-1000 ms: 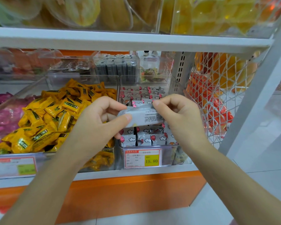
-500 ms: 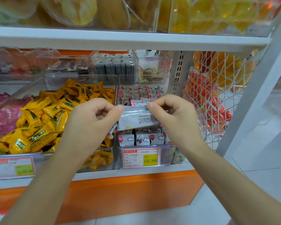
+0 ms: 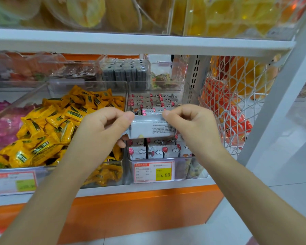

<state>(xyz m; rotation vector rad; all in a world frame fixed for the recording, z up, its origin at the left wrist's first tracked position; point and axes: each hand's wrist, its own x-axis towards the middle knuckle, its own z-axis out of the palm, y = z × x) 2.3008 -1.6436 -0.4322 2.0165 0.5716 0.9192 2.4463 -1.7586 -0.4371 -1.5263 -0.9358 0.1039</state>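
Left hand (image 3: 102, 128) and right hand (image 3: 189, 128) are both curled in tight, each pinching a top corner of the pale grey packet (image 3: 152, 127) between thumb and forefinger. The packet hangs stretched between them at mid-frame, right above the clear bin (image 3: 187, 168) of matching packets.

Here's the danger: it's a corner-only hold on slick film. If one pinch slips, the packet swings off the other hand and drops. It would probably land in the bin, though it could go over the front edge towards the floor at the bottom of the frame. And if the hands pull apart too keenly, that top seam looks likely to tear (not ideal for stock on a shelf).

Now the writing. There's a block of small black print on the packet's right half, too fine to read. The packets in the bin show white clouds and red balloons. Below them, the price tag (image 3: 154, 172) has a yellow patch reading 15.80, and its other lines are illegible. At left, the yellow packets (image 3: 60, 124) carry dark green labels I can't make out. At upper right, the wire basket (image 3: 237, 96) shows no legible text.
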